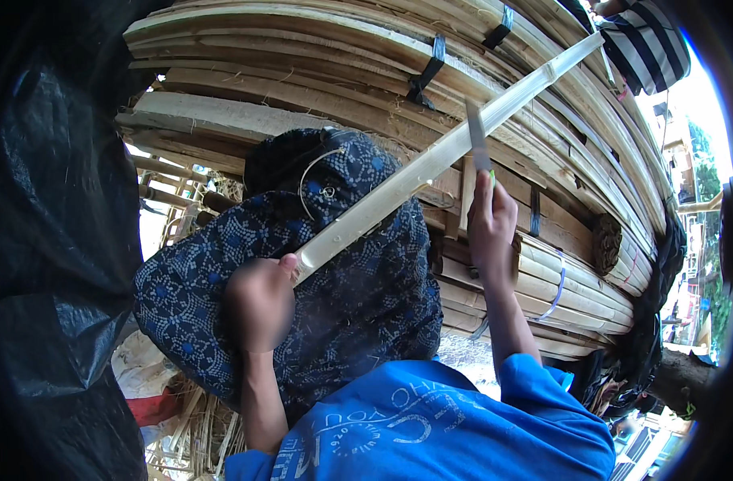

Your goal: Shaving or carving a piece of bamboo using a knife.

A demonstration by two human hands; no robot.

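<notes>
A long pale split bamboo strip (pixel 398 188) slants from my lap up to the far right, its hollow inner face partly showing. My left hand (pixel 260 305) is closed around its near end, the thumb on top; part of this hand is blurred. My right hand (pixel 492 224) grips a knife by its handle, mostly hidden in the fingers. The knife's blade (pixel 477 136) points up and crosses the strip at its upper half, slightly smeared by motion. Dark blue patterned cloth (pixel 334 297) covers my legs under the strip, and a thin curled shaving (pixel 304 188) lies on it.
Stacked bamboo strips (pixel 302 48) fill the far side, tied in bundles with black bands (pixel 427 72). More bundles (pixel 575 280) lie to the right. Black plastic sheeting (pixel 54 321) hangs at left. Striped cloth (pixel 645 48) is near the strip's far end. Shavings (pixel 194 417) lie lower left.
</notes>
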